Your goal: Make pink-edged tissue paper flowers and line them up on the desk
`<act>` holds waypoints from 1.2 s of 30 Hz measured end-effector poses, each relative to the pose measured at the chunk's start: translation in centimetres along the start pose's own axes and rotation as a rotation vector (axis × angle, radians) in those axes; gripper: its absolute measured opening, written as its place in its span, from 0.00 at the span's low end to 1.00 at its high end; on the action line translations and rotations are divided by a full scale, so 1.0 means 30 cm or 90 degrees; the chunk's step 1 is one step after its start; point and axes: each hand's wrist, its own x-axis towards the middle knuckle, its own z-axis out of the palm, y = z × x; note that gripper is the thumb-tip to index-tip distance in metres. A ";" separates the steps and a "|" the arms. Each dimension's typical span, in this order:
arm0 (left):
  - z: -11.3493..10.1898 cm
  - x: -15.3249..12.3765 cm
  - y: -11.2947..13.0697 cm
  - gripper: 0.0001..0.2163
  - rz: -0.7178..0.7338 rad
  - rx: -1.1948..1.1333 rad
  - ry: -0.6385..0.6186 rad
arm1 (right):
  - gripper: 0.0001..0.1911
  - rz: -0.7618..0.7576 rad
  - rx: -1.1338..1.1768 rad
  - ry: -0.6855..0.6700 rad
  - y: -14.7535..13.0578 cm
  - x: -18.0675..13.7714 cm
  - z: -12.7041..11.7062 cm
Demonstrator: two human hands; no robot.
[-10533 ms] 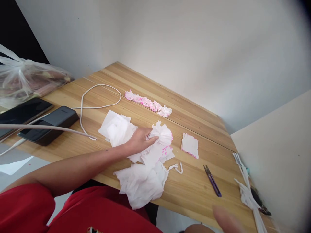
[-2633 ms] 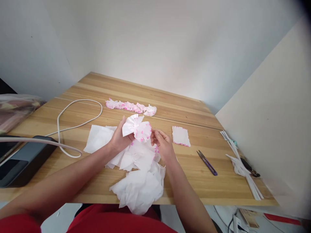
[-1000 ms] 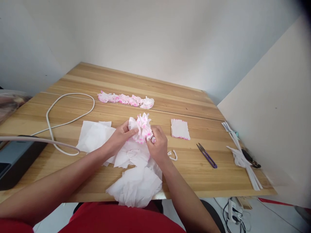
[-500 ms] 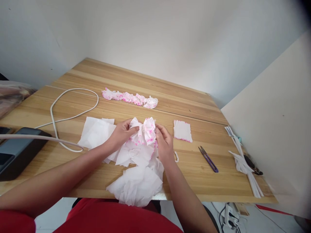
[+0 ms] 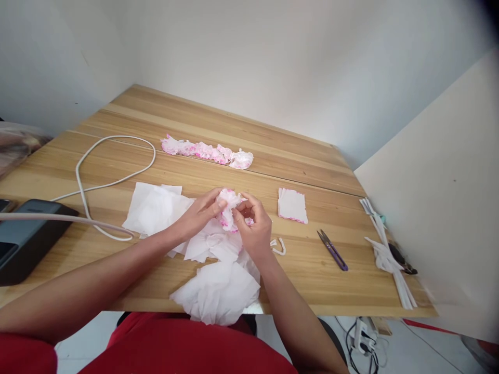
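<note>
Between my hands is a ruffled tissue-paper flower [image 5: 229, 210], white with pink-tinged edges. My left hand [image 5: 206, 209] grips its left side, the thumb pressed on the front. With thumb and fingers, my right hand [image 5: 254, 221] pinches the flower's right side; its fingertips are partly hidden in the folds. Beneath them lie loose sheets of white tissue paper [image 5: 214, 241], and a crumpled heap of tissue [image 5: 218, 293] hangs over the table's front edge. More flat white sheets [image 5: 154, 210] lie to the left.
A row of pink-edged paper flowers [image 5: 206, 150] lies farther back. To the right are a square stack of pink-edged tissue [image 5: 292, 205], purple thread snips [image 5: 332, 250], short white strips [image 5: 279, 248] and bundled white strips [image 5: 390, 259]. On the left are a white cable [image 5: 81, 182] and a dark box [image 5: 37, 239].
My right hand has turned and its fingers now curl over the flower's front. The flower looks more gathered and narrower than before. The view has shifted slightly.
</note>
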 end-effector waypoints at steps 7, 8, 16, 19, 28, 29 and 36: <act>-0.003 0.008 -0.010 0.21 -0.056 -0.081 0.032 | 0.16 0.033 0.101 0.012 0.020 -0.001 -0.014; -0.004 0.008 -0.015 0.21 -0.054 -0.089 0.038 | 0.16 0.039 0.106 0.021 0.022 -0.001 -0.017; 0.006 0.010 -0.014 0.23 -0.026 -0.086 0.051 | 0.12 -0.121 -0.068 -0.012 -0.001 0.001 -0.027; 0.009 0.010 -0.020 0.24 -0.006 -0.069 0.044 | 0.13 -0.166 -0.129 -0.018 0.003 0.003 -0.019; 0.010 0.019 -0.064 0.26 0.029 -0.001 0.044 | 0.13 -0.150 -0.118 -0.016 0.014 0.000 0.000; 0.009 0.019 -0.063 0.25 0.028 0.002 0.047 | 0.13 -0.141 -0.104 -0.026 0.011 -0.001 -0.003; 0.004 0.011 -0.044 0.23 0.019 0.016 0.046 | 0.13 -0.122 -0.086 -0.024 0.007 0.000 -0.010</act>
